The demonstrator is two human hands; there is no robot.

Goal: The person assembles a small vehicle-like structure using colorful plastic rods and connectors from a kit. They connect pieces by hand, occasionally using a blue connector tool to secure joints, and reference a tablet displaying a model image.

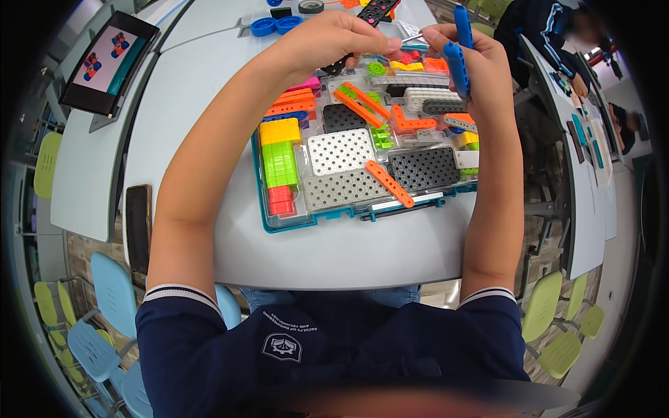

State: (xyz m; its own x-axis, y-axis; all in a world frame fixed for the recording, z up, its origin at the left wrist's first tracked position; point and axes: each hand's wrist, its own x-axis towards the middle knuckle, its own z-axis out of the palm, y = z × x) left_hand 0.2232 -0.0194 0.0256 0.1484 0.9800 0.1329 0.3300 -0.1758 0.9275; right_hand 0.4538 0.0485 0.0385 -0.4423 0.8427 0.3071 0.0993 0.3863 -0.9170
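Observation:
Above the far side of a kit tray [282,224], both my hands are close together. My left hand [341,40] has its fingers closed on a black perforated piece [338,67], which is mostly covered by the hand. Another black part with pink pegs [378,10] shows just beyond the fingers; whether the two are joined I cannot tell. In my right hand [481,59] is a tool with two blue handles [457,68]. A thin metal tip [412,37] runs from the right fingers toward the left fingertips. Orange beams [390,184] and perforated plates [341,151] fill the tray.
Blue wheels [276,26] and a grey tyre [311,6] lie beyond my left arm. A phone [139,228] rests at the table's left edge. Farther left, a screen [110,63] shows a built model. Another person [550,31] works at the table on the right.

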